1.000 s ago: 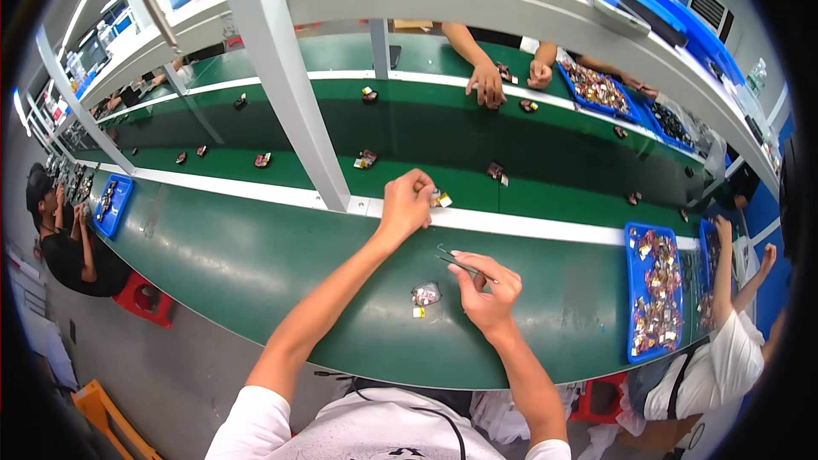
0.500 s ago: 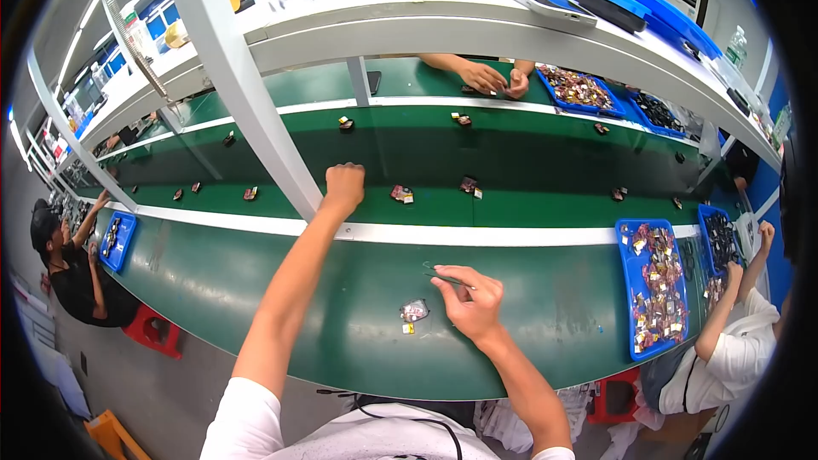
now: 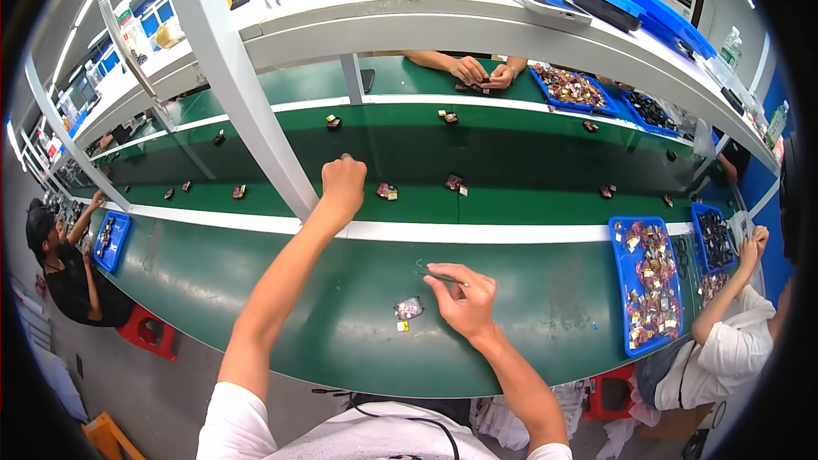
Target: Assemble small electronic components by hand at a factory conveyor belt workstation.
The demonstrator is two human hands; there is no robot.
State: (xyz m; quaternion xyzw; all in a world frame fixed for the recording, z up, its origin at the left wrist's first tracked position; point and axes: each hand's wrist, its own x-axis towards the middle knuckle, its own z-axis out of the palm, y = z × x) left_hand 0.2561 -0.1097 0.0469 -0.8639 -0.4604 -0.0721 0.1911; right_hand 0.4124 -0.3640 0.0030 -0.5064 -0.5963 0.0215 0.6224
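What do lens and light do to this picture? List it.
Head view: the fisheye bends the white shelf and the near edge of the green table; corners fall to black; pale glare marks the green table; the right hand shows little blur.

Left hand (image 3: 343, 189): fingertips curled out of sight; contents, if any, undeterminable. Thin tool (image 3: 423, 273), in right hand (image 3: 469, 298): partly covered by the grip; tip too fine to read. Small component (image 3: 409, 307), near bench (image 3: 341, 336): details too small. Far co-worker (image 3: 466, 68): head and torso hidden behind shelf (image 3: 443, 34). White shirt (image 3: 375, 436), near: cut by lower edge. Orange object (image 3: 111, 439), near left: likewise cut.
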